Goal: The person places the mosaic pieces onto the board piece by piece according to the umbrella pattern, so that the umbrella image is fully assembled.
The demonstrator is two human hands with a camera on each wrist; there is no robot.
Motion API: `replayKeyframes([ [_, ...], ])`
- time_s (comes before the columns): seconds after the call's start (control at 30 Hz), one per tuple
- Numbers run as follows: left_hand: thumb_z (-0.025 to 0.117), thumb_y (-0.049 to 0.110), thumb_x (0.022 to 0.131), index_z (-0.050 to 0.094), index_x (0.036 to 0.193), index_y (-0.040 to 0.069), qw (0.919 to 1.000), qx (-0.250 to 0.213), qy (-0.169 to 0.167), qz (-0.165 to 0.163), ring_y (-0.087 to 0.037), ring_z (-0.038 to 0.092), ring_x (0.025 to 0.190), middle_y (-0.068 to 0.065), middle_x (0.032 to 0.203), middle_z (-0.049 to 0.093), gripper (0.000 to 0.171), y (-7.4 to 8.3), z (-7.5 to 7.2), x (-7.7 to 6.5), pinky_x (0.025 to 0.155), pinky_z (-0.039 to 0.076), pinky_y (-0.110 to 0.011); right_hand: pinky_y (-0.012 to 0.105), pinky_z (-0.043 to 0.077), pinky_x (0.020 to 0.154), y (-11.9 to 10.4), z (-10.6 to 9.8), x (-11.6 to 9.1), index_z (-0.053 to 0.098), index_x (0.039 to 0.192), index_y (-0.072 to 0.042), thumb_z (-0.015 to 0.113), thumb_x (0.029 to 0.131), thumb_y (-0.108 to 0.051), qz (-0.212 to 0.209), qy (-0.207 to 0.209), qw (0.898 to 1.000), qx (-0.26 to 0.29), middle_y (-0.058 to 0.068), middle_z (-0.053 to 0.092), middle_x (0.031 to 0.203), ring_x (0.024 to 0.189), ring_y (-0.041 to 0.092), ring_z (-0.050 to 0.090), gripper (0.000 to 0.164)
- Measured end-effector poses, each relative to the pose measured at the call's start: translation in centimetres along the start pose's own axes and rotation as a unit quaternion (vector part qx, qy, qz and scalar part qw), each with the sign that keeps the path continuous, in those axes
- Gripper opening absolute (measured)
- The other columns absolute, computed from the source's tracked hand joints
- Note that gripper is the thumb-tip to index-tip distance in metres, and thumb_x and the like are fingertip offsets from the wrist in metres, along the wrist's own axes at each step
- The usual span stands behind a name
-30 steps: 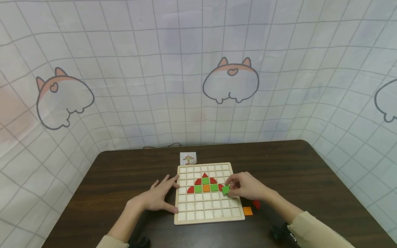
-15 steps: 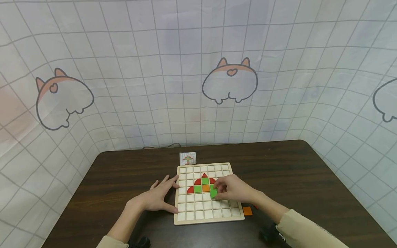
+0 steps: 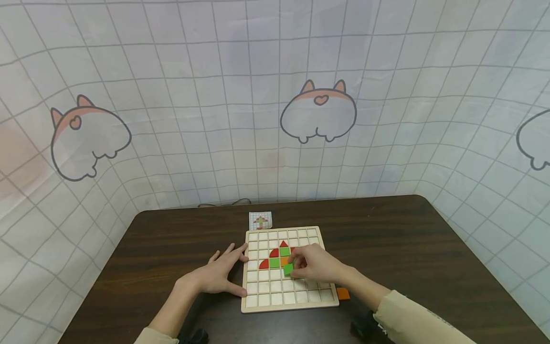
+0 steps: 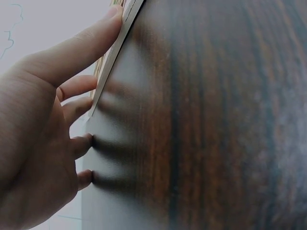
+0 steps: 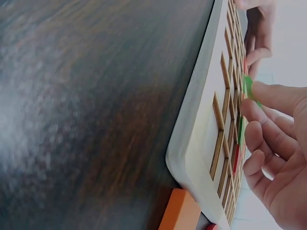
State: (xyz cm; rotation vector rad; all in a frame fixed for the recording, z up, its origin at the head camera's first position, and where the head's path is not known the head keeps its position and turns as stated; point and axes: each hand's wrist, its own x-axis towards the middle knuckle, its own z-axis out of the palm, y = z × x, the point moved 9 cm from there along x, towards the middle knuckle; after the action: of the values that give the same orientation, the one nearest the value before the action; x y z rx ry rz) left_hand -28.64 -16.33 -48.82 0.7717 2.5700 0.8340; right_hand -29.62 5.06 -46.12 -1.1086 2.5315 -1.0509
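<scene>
A pale wooden grid board (image 3: pixel 290 306) lies on the table with red, green and orange pieces set in its cells. Between thumb and fingers my right hand (image 3: pixel 315 263) pinches a green square tile (image 3: pixel 288 270), tilted just below the orange square (image 3: pixel 284 261) in the head view. The right wrist view shows the same tile (image 5: pixel 248 88) at the thumb tip, above the cells. My left hand (image 3: pixel 216 274) is spread along the board's left side, thumb and fingertips at its edge. In the left wrist view the left thumb (image 4: pixel 91 45) touches the rim.
A small picture card (image 3: pixel 260 220) lies behind the board. By the board's right front corner lies an orange block (image 3: pixel 343 294), with part of a red piece (image 5: pixel 211 226) beside it. A patterned cloth backdrop (image 3: pixel 266 143) stands behind the dark wooden table (image 3: pixel 378 224).
My right hand has moved left across the board with the green tile, from the right end of the coloured row to just below the orange square. The left hand has stayed put.
</scene>
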Motion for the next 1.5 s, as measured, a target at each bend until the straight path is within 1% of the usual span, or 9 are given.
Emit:
replayKeyframes([
  [0.1, 0.086, 0.048, 0.081, 0.028, 0.160, 0.004, 1.0000, 0.000, 0.002, 0.003, -0.044, 0.000, 0.154, -0.005, 0.153, 0.043, 0.107, 0.1, 0.0, 0.0, 0.114, -0.002, -0.073, 0.023, 0.050, 0.065, -0.1, 0.1, 0.0, 0.072, 0.102, -0.005, 0.081, 0.089, -0.010, 0.000, 0.000, 1.000, -0.010, -0.013, 0.063, 0.074, 0.065, 0.002, 0.056, 0.017],
  [0.27, 0.086, 0.048, 0.081, 0.048, 0.142, 0.010, 1.0000, -0.001, 0.003, 0.006, -0.044, 0.001, 0.154, -0.013, 0.169, 0.019, 0.081, 0.1, 0.0, 0.0, 0.114, -0.001, -0.074, 0.024, 0.051, 0.066, -0.2, 0.3, 0.1, 0.073, 0.102, -0.005, 0.082, 0.089, -0.011, 0.002, -0.001, 1.000, -0.025, -0.014, 0.062, 0.074, 0.066, 0.002, 0.056, 0.017],
  [0.33, 0.086, 0.048, 0.081, 0.049, 0.140, 0.010, 1.0000, -0.001, 0.003, 0.006, -0.044, 0.001, 0.154, -0.014, 0.169, 0.017, 0.078, 0.1, 0.0, 0.0, 0.114, -0.001, -0.074, 0.024, 0.051, 0.067, -0.3, 0.4, 0.2, 0.073, 0.102, -0.005, 0.082, 0.088, -0.010, 0.000, -0.004, 1.000, -0.029, -0.014, 0.062, 0.074, 0.066, 0.002, 0.056, 0.017],
  [0.67, 0.086, 0.047, 0.081, 0.040, 0.150, 0.007, 1.0000, 0.003, 0.003, 0.003, -0.043, 0.002, 0.155, -0.012, 0.164, 0.029, 0.092, 0.2, -0.1, 0.0, 0.113, 0.000, -0.075, 0.023, 0.051, 0.067, -0.1, 0.5, 0.0, 0.072, 0.103, -0.007, 0.083, 0.087, -0.013, -0.004, -0.009, 0.999, -0.044, -0.015, 0.060, 0.077, 0.068, 0.002, 0.055, 0.020],
  [0.93, 0.087, 0.047, 0.081, 0.047, 0.144, 0.008, 1.0000, 0.003, 0.004, 0.005, -0.044, 0.003, 0.154, -0.013, 0.168, 0.021, 0.084, 0.3, 0.0, -0.1, 0.114, 0.000, -0.074, 0.024, 0.050, 0.066, 0.0, -0.8, -1.1, 0.073, 0.101, -0.009, 0.081, 0.089, -0.012, -0.002, -0.005, 0.999, -0.044, -0.013, 0.059, 0.076, 0.068, 0.004, 0.053, 0.014],
  [1.07, 0.086, 0.047, 0.081, 0.043, 0.149, 0.007, 1.0000, 0.001, 0.003, 0.007, -0.044, 0.003, 0.154, -0.013, 0.165, 0.028, 0.090, 0.4, 0.0, -0.1, 0.113, 0.000, -0.075, 0.024, 0.049, 0.065, 0.4, -1.5, -2.1, 0.074, 0.100, -0.008, 0.078, 0.091, -0.010, 0.004, -0.016, 0.999, -0.038, -0.013, 0.060, 0.077, 0.068, 0.004, 0.053, 0.010],
  [1.23, 0.086, 0.047, 0.081, 0.038, 0.153, 0.006, 1.0000, 0.003, 0.004, 0.006, -0.044, 0.003, 0.154, -0.012, 0.161, 0.035, 0.096, 0.3, -0.1, 0.0, 0.113, 0.000, -0.074, 0.023, 0.050, 0.061, 0.6, -2.7, -3.9, 0.073, 0.099, -0.009, 0.076, 0.092, -0.010, -0.005, -0.028, 0.999, -0.032, -0.013, 0.060, 0.077, 0.067, 0.003, 0.054, 0.008],
  [1.33, 0.086, 0.048, 0.081, 0.041, 0.150, 0.006, 1.0000, 0.004, 0.004, 0.007, -0.044, 0.003, 0.154, -0.012, 0.164, 0.030, 0.092, 0.3, -0.1, 0.1, 0.113, 0.000, -0.075, 0.023, 0.050, 0.061, 0.9, -3.4, -5.2, 0.072, 0.098, -0.010, 0.076, 0.093, -0.009, -0.003, -0.039, 0.999, -0.019, -0.013, 0.060, 0.076, 0.065, 0.003, 0.054, 0.006],
  [1.5, 0.086, 0.047, 0.081, 0.045, 0.146, 0.008, 1.0000, 0.002, 0.001, 0.006, -0.045, 0.003, 0.154, -0.013, 0.167, 0.023, 0.086, 0.3, -0.1, 0.0, 0.113, 0.000, -0.075, 0.024, 0.051, 0.057, 1.9, -4.3, -7.3, 0.071, 0.096, -0.011, 0.076, 0.093, -0.011, 0.022, -0.054, 0.998, 0.004, -0.011, 0.061, 0.074, 0.057, 0.003, 0.054, 0.007],
])
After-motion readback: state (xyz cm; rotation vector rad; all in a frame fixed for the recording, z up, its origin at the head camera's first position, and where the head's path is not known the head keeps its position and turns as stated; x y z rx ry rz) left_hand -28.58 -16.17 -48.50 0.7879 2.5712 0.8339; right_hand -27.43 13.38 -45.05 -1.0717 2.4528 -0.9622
